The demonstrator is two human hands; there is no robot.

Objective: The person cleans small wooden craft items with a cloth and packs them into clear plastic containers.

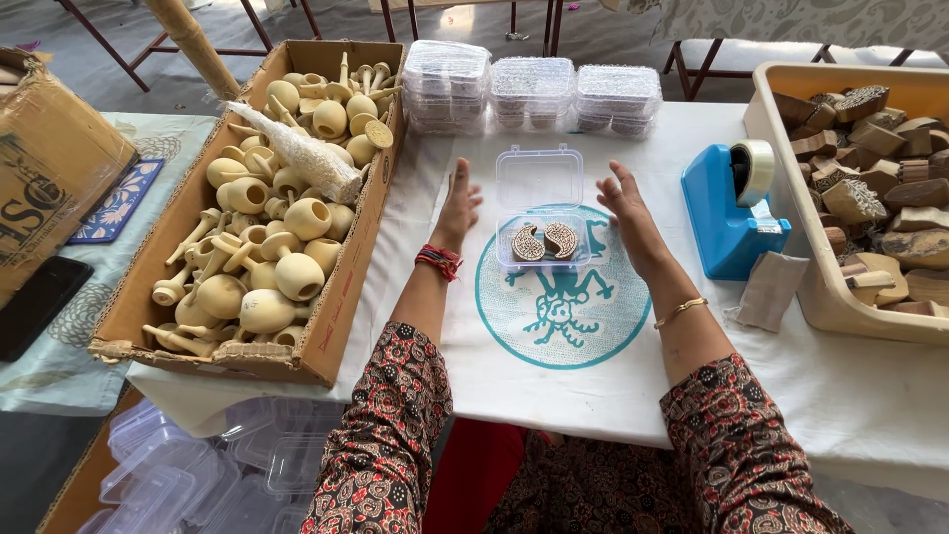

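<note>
A small clear plastic box (542, 213) lies on the white cloth with its hinged lid folded back. Two carved paisley-shaped wooden blocks (545, 241) rest side by side inside it. My left hand (460, 205) hovers just left of the box, fingers apart, holding nothing. My right hand (626, 212) is just right of the box, fingers spread and empty. Neither hand touches the box. A red thread band circles my left wrist and a thin gold bangle my right.
A cardboard box (346, 287) of pale wooden handles and knobs sits at left. Three stacks of filled clear boxes (534, 91) stand behind. A blue tape dispenser (730, 210) and a beige tub (820, 297) of carved blocks are at right. Empty clear boxes (188, 475) lie below.
</note>
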